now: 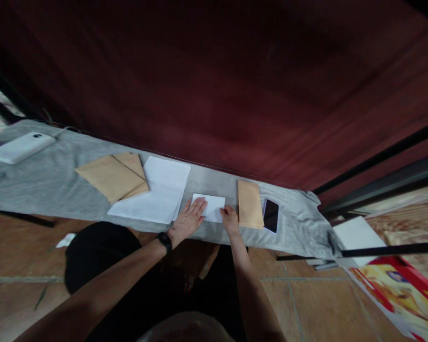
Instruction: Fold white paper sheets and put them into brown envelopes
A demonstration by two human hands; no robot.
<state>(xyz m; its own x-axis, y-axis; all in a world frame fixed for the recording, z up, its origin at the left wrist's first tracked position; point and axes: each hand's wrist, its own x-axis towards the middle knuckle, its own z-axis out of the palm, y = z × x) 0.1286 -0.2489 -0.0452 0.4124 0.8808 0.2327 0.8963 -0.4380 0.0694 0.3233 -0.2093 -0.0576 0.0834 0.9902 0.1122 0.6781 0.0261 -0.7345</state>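
A folded sheet of white paper (212,205) lies on the grey cloth in front of me. My left hand (189,216) rests flat on its left part, fingers stretched out. At the paper's right edge, my right hand (229,218) has its fingers closed in a pinch on it. Left of the folded paper are larger white sheets (157,194), partly under brown envelopes (110,178). Just right of my right hand lies another brown envelope (249,204), with a dark-screened phone (271,216) beside it.
The grey cloth (214,178) covers a long narrow bench against a dark red panel (214,95). A white device (21,147) with a cable sits at the far left. Black metal bars (378,161) and a red and yellow box (403,294) are at right.
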